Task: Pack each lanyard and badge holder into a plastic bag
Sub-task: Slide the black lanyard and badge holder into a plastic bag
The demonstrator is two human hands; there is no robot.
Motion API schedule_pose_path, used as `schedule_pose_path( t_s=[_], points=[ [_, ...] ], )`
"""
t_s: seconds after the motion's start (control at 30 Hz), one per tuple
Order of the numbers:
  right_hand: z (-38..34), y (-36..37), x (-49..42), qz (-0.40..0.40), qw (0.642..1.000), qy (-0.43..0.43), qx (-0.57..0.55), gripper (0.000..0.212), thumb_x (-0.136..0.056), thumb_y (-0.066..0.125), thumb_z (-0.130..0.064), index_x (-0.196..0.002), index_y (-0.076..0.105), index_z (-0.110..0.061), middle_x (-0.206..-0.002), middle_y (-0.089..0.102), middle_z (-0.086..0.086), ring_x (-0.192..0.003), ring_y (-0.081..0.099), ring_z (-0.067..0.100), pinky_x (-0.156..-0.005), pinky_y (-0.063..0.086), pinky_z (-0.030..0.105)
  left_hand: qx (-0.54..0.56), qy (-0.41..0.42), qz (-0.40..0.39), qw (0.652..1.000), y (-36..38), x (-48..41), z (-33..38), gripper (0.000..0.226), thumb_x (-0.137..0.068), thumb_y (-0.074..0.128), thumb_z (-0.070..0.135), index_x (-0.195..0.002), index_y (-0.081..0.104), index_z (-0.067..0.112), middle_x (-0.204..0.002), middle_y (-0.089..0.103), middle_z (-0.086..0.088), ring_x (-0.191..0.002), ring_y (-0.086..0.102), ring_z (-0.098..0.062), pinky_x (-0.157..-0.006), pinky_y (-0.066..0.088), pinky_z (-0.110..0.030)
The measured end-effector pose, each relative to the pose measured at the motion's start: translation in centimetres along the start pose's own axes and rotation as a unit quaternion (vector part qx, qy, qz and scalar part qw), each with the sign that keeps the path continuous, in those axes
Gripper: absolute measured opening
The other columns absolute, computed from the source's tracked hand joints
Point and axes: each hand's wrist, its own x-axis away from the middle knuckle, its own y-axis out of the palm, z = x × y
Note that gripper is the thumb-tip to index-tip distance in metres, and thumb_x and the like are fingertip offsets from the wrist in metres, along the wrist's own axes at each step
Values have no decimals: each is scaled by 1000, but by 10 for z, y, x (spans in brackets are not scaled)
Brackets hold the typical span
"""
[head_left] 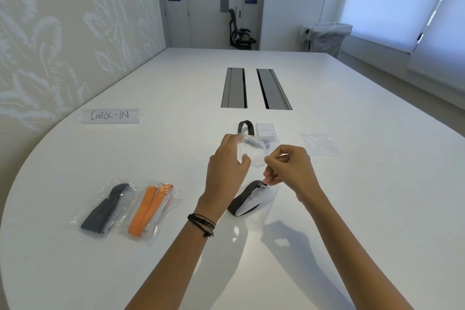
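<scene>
Plastic bag [251, 156]: clear, crinkled, pinched by left hand [227, 166] fingers | right hand [286, 168] fingers pinching it too

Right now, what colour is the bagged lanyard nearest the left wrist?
Orange; the lanyard lies in a clear bag, seen best in the head view.

The table [327, 209] is smooth and white with a soft sheen that mirrors the window light. The two packed bags [105, 209] are thin clear plastic, crinkled and glossy. Inside lie a matt dark cloth lanyard [100, 214] and a matt orange woven one [148, 209]. The bag [251, 153] held in the hands is the same shiny film. The clip [264, 185] looks like bright metal, though it is small. The sign [110, 116] is matt paper.
</scene>
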Motion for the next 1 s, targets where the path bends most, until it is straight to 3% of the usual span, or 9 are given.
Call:
schedule_pose_path(
  t_s=[0.1, 0.23, 0.3, 0.43, 0.5, 0.57, 0.63, 0.7, 1.0],
  points=[
    [0, 4, 1, -48, 999, -3, -11, 13, -84, 58, -3, -73, 58, 3, -56, 64, 12, -44, 61, 21, -48, 54, 29, 24, 14, 2, 1000, 1, 3, 2, 49, -86, 46, -4, -130, 45, 18, -125, 50, 4, -66, 63, -22, -65, 56, -40],
    [13, -4, -6, -124, 992, -2, 15, 22, -88, 64, -22, -77, 59, -3, -58, 60, 6, -46, 55, 15, -42, 48, 23, -19, 48, 56, 997, -8, -2, -7, 54, -83, 42, -9, -129, 48, 18, -128, 53, 4, -78, 62, -23, -68, 49, -30],
    [29, -5, -14, -119, 989, 12, 81, 23, -87, 64, -30, -81, 59, -8, -67, 60, 4, -54, 56, 13, -44, 50, 25, -32, 43, 80, 995, -16, -7, -11, 54, -83, 42, -10, -129, 47, 17, -128, 54, 2, -80, 63, -25, -68, 49, -31],
    [69, 3, -33, -103, 956, 67, 265, 46, -86, 50, -57, -103, 56, -15, -98, 62, 4, -81, 57, 18, -74, 52, 37, -59, 27, 102, 993, -26, -11, -18, 52, -85, 43, -10, -131, 47, 15, -128, 55, -1, -72, 63, -27, -65, 49, -31],
    [77, 10, -37, -116, 941, 91, 306, 61, -85, 44, -64, -108, 55, -9, -101, 62, 5, -83, 54, 20, -76, 47, 35, -65, 23, 104, 992, -28, -12, -20, 52, -85, 43, -10, -130, 47, 14, -127, 55, -1, -69, 61, -28, -62, 47, -30],
    [77, 17, -39, -126, 931, 95, 328, 62, -82, 46, -67, -81, 57, -6, -74, 51, 3, -65, 46, 19, -64, 36, 30, -68, 19, 105, 992, -30, -13, -22, 51, -85, 43, -10, -130, 47, 14, -127, 55, -1, -69, 61, -27, -61, 42, -26],
    [75, 22, -41, -142, 922, 103, 346, 60, -77, 51, -69, -58, 32, -16, -59, 35, 0, -51, 35, 18, -55, 29, 28, -69, 15, 107, 992, -31, -14, -22, 51, -85, 43, -10, -130, 47, 14, -127, 55, -1, -68, 59, -25, -61, 40, -25],
    [73, 26, -43, -157, 913, 108, 361, 62, -74, 58, -67, -59, 24, -17, -57, 32, -2, -49, 36, 17, -51, 29, 27, -70, 14, 108, 992, -32, -14, -23, 51, -85, 43, -10, -130, 46, 14, -127, 55, 0, -65, 56, -23, -60, 41, -27],
    [72, 31, -45, -185, 907, 110, 361, 50, -71, 75, -43, -66, 33, -16, -66, 36, -4, -60, 35, 13, -50, 26, 23, -66, 17, 107, 992, -32, -13, -22, 52, -85, 44, -10, -131, 46, 14, -126, 56, -1, -70, 61, -26, -64, 51, -33]
  ],
)
